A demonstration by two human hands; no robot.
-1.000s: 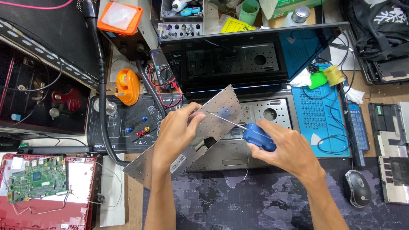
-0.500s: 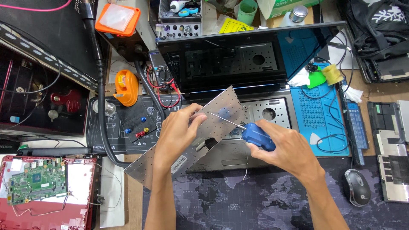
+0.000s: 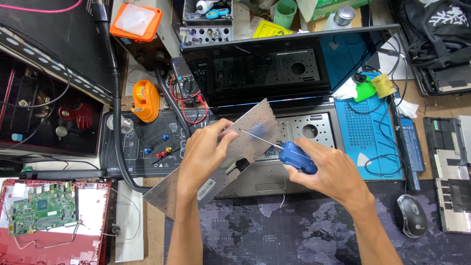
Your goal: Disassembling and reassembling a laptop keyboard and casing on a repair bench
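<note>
My left hand (image 3: 206, 154) grips a removed laptop keyboard (image 3: 255, 135), held tilted with its perforated silver metal back facing up. It hangs over the open laptop (image 3: 314, 130), whose keyboard bay is bare. My right hand (image 3: 326, 172) is closed around the blue handle of a screwdriver (image 3: 297, 157). Its thin shaft points up-left and its tip rests on the keyboard's back, close to my left fingertips.
A blue mat (image 3: 365, 135) lies right of the laptop, with a mouse (image 3: 411, 215) and a dismantled dark laptop (image 3: 451, 167) farther right. A multimeter (image 3: 186, 83), an orange tape dispenser (image 3: 145, 100) and a black work mat (image 3: 142, 145) sit left. A red laptop shell with a green circuit board (image 3: 41, 213) is at bottom left.
</note>
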